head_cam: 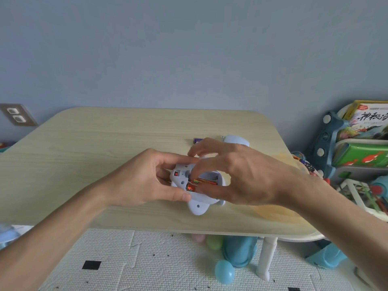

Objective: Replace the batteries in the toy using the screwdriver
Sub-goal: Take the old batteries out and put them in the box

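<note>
A smooth, rounded pale plastic toy (196, 193) is held above the pale wood-grain tabletop (105, 148), at its 5 o'clock side. The left hand (147, 181) is clamped around it; the right hand's (241, 177) curled fingers (194, 171) are pressed on orange batteries (204, 182) in its open compartment.

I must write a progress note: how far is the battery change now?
Done: the toy's battery compartment is open, its cover lying aside. In hand: left hand steadies the toy, right hand works at the batteries inside. Left: closing and screwing the cover; no screwdriver is visible.
</note>
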{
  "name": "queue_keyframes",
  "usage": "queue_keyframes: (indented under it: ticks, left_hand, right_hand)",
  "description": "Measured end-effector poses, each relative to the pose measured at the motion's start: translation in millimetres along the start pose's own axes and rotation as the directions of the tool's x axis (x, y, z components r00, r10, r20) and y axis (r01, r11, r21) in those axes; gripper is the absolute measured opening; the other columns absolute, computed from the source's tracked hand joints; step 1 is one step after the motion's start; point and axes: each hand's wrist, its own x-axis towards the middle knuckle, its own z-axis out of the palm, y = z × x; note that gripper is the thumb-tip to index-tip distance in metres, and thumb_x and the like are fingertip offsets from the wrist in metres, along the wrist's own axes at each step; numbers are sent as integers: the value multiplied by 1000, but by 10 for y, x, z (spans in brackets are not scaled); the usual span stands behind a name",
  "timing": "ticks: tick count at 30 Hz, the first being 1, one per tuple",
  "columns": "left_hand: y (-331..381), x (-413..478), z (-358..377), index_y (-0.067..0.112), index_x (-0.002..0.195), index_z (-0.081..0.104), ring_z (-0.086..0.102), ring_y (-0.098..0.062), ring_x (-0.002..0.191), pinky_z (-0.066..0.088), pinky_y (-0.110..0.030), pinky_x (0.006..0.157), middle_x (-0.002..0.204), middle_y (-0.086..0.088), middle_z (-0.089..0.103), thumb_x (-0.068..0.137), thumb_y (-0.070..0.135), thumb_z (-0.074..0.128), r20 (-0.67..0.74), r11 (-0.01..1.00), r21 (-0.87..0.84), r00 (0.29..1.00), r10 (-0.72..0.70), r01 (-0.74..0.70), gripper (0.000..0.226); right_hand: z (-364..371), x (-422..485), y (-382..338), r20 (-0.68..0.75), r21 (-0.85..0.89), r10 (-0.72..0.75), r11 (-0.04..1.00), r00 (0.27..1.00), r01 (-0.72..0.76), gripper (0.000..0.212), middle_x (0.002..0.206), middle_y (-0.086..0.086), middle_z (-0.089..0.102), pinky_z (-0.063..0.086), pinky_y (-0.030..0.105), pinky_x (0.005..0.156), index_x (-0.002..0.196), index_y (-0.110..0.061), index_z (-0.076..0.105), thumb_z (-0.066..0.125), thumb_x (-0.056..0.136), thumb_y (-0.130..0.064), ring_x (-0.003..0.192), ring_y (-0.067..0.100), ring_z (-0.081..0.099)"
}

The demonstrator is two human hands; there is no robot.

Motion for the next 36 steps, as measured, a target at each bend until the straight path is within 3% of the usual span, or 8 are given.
queue_keyframes:
  ticks: [8, 13, 16, 18, 23, 28, 32, 36]
  left_hand:
    - [-38, 9, 11, 38, 129, 74, 82, -21, 110, 64, -31, 96, 114, -2, 86, 78, 3, 90, 11, 997, -78, 1000, 21, -20, 65]
    - [-50, 29, 27, 32, 124, 77, 82, -22, 109, 64, -30, 95, 113, -2, 86, 78, 3, 89, 14, 995, -93, 999, 35, -33, 56]
    - [-40, 42, 21, 33, 116, 79, 83, -21, 107, 64, -31, 96, 112, 0, 86, 80, -2, 88, 9, 997, -63, 999, 40, -39, 51]
    - [-45, 51, 25, 31, 117, 78, 83, -21, 108, 64, -31, 97, 113, -2, 86, 82, -5, 87, 15, 998, -55, 999, 40, -39, 51]
    - [-48, 52, 39, 24, 136, 70, 81, -18, 113, 63, -26, 96, 121, 3, 84, 84, -6, 86, 33, 999, -36, 999, 42, -41, 62]
    - [-79, 19, 50, 27, 137, 68, 81, -14, 111, 63, -24, 95, 123, 12, 83, 79, -4, 88, -21, 999, -39, 1000, 18, -19, 68]
    - [-93, 13, 57, 25, 138, 67, 82, -13, 109, 63, -20, 90, 121, 14, 83, 79, -4, 89, -50, 999, -38, 999, 15, -17, 69]
    - [-119, 17, 67, 21, 140, 66, 82, -15, 107, 64, -22, 88, 120, 12, 84, 79, -3, 89, -74, 999, -45, 997, 2, -5, 70]
  right_hand:
    - [41, 46, -63, 67, -169, -52, 984, 996, 63, 21, 133, -2, 41, 57, 46, 82, 117, -37, 56, 52, 96, -35, 99, 25, 61]
    - [41, 64, 8, -1, -105, -159, 982, 987, 158, 9, 121, 7, 53, 49, 30, 85, 109, -23, 63, 59, 102, -27, 110, -36, 27]
    - [18, 84, 31, -19, -54, -154, 987, 988, 153, 10, 114, 9, 58, 48, 28, 81, 104, -18, 63, 65, 101, -26, 104, -42, 23]
    - [-12, 81, 57, -18, -32, -142, 989, 990, 141, 10, 116, 8, 56, 50, 30, 81, 102, -17, 63, 67, 100, -27, 108, -36, 35]
    - [11, 36, 145, -88, 33, 12, 999, 996, -9, 13, 121, -5, 48, 55, 43, 83, 100, -26, 61, 69, 93, -33, 95, 29, 66]
    - [82, -49, 167, -202, 50, 94, 995, 975, -85, 32, 125, -3, 58, 55, 39, 87, 104, -18, 66, 80, 83, -37, 101, 20, 66]
    - [145, -104, 137, -296, 59, 155, 988, 942, -144, 30, 120, -5, 59, 51, 25, 80, 95, -17, 67, 85, 82, -36, 93, -17, 52]
    - [167, -110, 64, -381, 211, 248, 961, 891, -177, 14, 107, -6, 70, 56, 25, 81, 91, -17, 74, 84, 85, -24, 92, -2, 66]
